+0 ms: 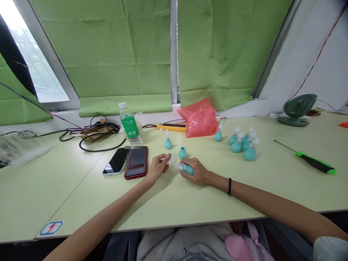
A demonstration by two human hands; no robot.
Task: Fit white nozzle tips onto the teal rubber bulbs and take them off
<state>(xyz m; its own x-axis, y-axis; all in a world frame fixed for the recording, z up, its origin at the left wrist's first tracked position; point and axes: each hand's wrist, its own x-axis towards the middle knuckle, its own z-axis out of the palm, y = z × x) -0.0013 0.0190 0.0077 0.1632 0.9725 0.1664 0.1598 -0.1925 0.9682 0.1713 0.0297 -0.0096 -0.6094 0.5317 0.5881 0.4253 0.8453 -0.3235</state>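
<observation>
My right hand [198,172] is wrapped round a teal squeeze bulb [188,169], tipped on its side with its translucent nozzle pointing left. Facing it, my left hand [158,167] pinches a small clear plastic piece [171,161] between thumb and fingers. Whether that piece touches the nozzle I cannot tell. Just behind my hands stands an open teal bulb [182,153] without a nozzle. A nozzle-topped teal bulb [168,143] stands upright to its left. Farther right, another nozzle-topped bulb [218,135] stands near a cluster of several like it [249,153].
Two phones, one pale-edged [115,161] and one red-cased [136,163], lie left of my hands. Behind them stand a water bottle [129,125] and tangled cables [102,130]. A yellow power strip [172,127], pink bubble-wrap bag [201,117], screwdriver [317,162] and green fan [297,108] lie around.
</observation>
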